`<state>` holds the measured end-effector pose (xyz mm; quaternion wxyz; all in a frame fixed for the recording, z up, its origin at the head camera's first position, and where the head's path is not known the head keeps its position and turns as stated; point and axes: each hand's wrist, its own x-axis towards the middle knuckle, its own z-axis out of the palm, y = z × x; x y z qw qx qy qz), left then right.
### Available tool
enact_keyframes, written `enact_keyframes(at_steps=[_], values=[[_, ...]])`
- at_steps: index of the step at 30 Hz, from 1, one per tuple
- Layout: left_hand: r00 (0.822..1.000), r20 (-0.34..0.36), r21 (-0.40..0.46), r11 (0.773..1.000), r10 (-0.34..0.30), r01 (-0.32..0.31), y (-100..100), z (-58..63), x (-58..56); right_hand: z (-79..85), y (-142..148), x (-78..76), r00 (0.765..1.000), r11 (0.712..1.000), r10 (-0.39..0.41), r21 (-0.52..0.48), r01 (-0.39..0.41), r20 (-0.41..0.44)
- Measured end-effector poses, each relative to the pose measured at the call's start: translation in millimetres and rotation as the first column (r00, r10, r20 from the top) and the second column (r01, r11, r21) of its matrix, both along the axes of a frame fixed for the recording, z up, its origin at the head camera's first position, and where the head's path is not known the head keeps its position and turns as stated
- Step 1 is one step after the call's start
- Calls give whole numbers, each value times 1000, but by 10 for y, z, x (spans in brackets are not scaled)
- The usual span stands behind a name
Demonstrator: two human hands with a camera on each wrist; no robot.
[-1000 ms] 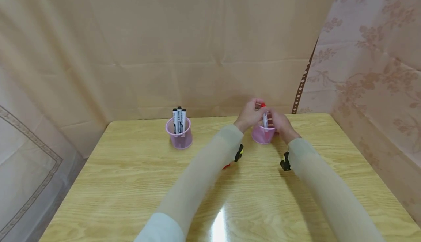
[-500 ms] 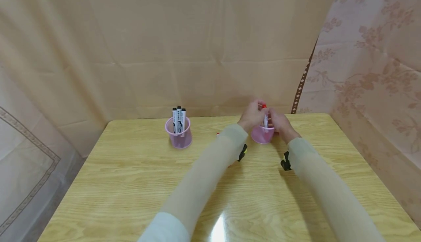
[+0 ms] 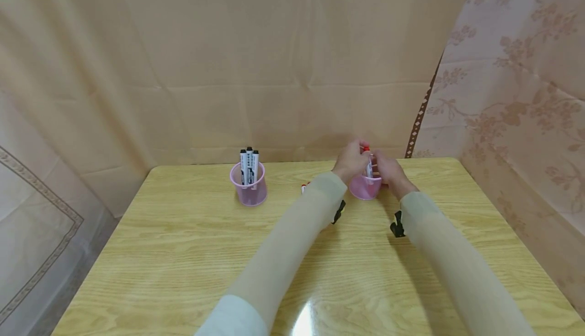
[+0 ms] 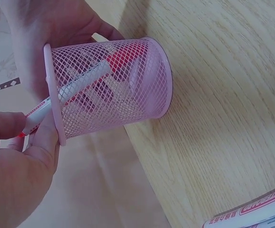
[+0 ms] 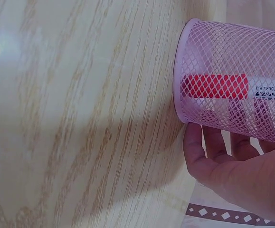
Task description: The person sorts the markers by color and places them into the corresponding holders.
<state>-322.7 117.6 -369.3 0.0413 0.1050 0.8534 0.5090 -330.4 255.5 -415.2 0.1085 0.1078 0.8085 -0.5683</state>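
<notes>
A pink mesh pen cup (image 3: 364, 190) stands upright at the back right of the table. Its side is held by my right hand (image 3: 392, 174), with fingers behind the mesh in the right wrist view. At the cup's mouth, my left hand (image 4: 21, 164) pinches the top end of a white whiteboard marker (image 4: 87, 78). That marker slants down inside the cup, its red cap (image 5: 218, 86) low near the base. To the left, a second pink mesh cup (image 3: 252, 196) holds upright black-capped markers (image 3: 249, 166).
Loose red-tipped markers (image 3: 303, 188) lie on the wooden table (image 3: 183, 244), partly hidden by my left sleeve. One white marker with red lettering (image 4: 256, 211) shows at the corner of the left wrist view. A beige curtain (image 3: 228, 72) hangs behind the table.
My left forearm has shifted slightly right, uncovering loose red-tipped markers beside the sleeve. The marker's top sits slightly lower than a second ago. My right hand stays on the cup.
</notes>
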Motion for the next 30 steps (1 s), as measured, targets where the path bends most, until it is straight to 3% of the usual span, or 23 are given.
enact_keyframes(at_steps=[16,22,27,30], values=[[1000,18,-1,1000,-24,24,0,12,24,-4,15,-7,1000,1000,7,28,-7,3],[993,56,36,994,-106,104,-46,3,-25,-3,16,-9,1000,999,1,50,-1,-3],[976,73,142,971,-204,193,-115,75,-36,-8,12,-13,1000,999,-5,39,5,-6],[971,106,195,962,-215,192,-137,144,-18,-5,5,-17,1000,1000,-9,27,9,-12]])
